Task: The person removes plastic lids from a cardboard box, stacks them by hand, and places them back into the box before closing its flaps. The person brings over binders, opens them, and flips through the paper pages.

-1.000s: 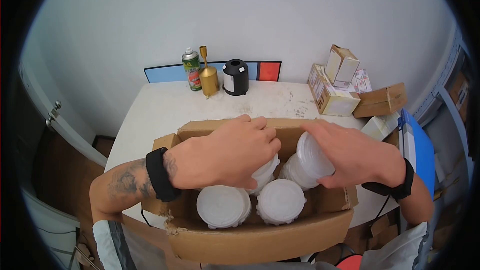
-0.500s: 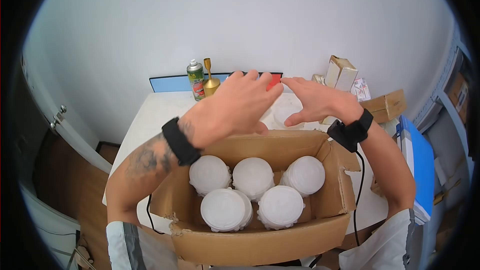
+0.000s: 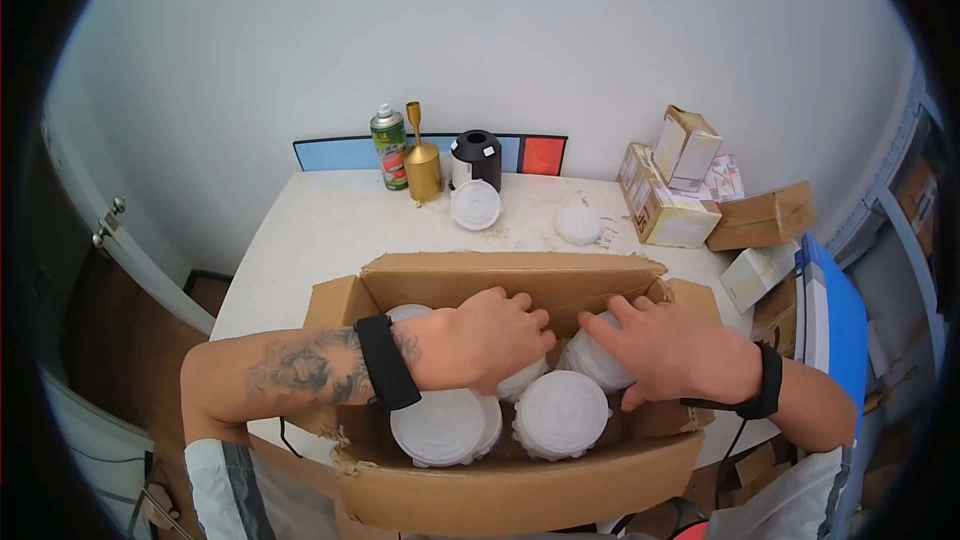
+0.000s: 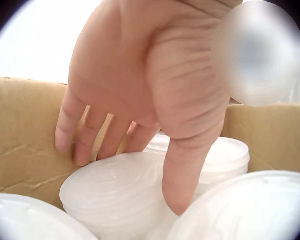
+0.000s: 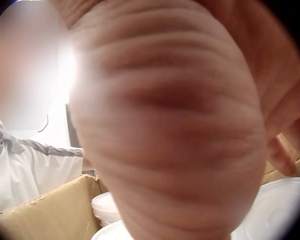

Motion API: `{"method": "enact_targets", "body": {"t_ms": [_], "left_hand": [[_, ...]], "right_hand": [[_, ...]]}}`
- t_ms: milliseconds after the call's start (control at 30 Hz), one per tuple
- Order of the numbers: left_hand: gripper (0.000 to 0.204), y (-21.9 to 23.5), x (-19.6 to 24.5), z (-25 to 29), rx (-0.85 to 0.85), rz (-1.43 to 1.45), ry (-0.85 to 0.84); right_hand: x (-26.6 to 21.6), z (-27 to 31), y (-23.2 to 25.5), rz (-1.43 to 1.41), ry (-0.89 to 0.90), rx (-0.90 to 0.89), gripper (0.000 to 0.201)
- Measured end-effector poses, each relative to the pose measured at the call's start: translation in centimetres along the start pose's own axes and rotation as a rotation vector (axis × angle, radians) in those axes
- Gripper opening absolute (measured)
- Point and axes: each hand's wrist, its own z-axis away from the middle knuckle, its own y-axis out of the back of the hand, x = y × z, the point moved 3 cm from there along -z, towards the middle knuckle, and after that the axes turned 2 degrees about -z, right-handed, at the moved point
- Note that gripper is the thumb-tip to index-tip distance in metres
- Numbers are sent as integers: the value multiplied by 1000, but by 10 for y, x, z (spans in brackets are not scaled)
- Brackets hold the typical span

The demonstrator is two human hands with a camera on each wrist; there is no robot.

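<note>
My left hand (image 3: 490,335) reaches down into a cardboard box (image 3: 520,495), over a round white lidded plastic container (image 3: 522,380). In the left wrist view, extended fingers lie along the far side of this container (image 4: 110,187), with the thumb on its near side. At the back right of the box, my right hand (image 3: 670,350) spreads its fingers and thumb about another such container (image 3: 588,362), partly hiding it. Two more containers (image 3: 445,430) (image 3: 562,415) stand in the front row. A further one (image 3: 408,312) shows behind the left wrist.
Two containers (image 3: 475,205) (image 3: 578,225) sit on the white table (image 3: 330,215) beyond the box. Behind them stand a spray can (image 3: 391,150), a gold candle holder (image 3: 424,165) and a black cylinder (image 3: 476,155). Small cartons (image 3: 680,215) and a blue folder (image 3: 835,325) are at right.
Both hands lifted containers out of the box, carried them over its far wall, and left two on the table. Now they are back inside the box over other containers.
</note>
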Motion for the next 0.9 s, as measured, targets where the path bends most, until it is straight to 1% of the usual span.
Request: {"method": "enact_targets", "body": {"t_ms": [100, 167, 233, 300, 367, 400, 467, 533, 600, 633, 667, 700, 767, 800, 833, 867, 900], "left_hand": [[67, 0, 3, -1, 38, -52, 33], [64, 9, 5, 1, 36, -60, 37], [62, 16, 4, 4, 38, -68, 46], [60, 24, 2, 11, 112, -53, 48], [59, 30, 0, 17, 144, -23, 64], [58, 33, -1, 21, 171, 8, 73], [57, 47, -3, 30, 179, 25, 95], [57, 63, -12, 36, 187, 35, 105], [60, 80, -29, 44, 368, -6, 170], [60, 84, -38, 42, 371, -1, 173], [63, 88, -50, 41, 398, -25, 236], [66, 91, -60, 40, 424, -49, 300], [68, 83, -76, 33, 430, -57, 331], [69, 79, -82, 28, 436, -67, 357], [69, 73, -82, 26, 440, -70, 354], [69, 69, -78, 27, 527, -136, 329], [68, 66, -71, 27, 612, -202, 299]], "right_hand": [[7, -7, -2, -37, 44, 26, 86], [10, -16, -4, -43, 12, -41, 84], [12, -18, -3, -46, 12, -39, 82], [11, -15, 2, -40, 15, -37, 81], [5, -6, 12, -71, 16, 58, 79], [5, -4, 13, -66, 24, 54, 79], [5, 2, 17, -102, 54, 151, 78], [5, 9, 30, -116, 47, 171, 74], [6, 16, 44, -127, 39, 189, 71], [7, 20, 52, -149, 39, 234, 72], [8, 23, 60, -170, 40, 280, 73], [7, 26, 68, -166, 42, 277, 73], [9, 31, 83, -235, -14, 332, 79], [12, 31, 89, -232, -16, 334, 79], [17, 33, 96, -239, -13, 405, 79], [22, 34, 104, -245, -14, 478, 79], [28, 33, 109, -246, -24, 483, 79]]}}
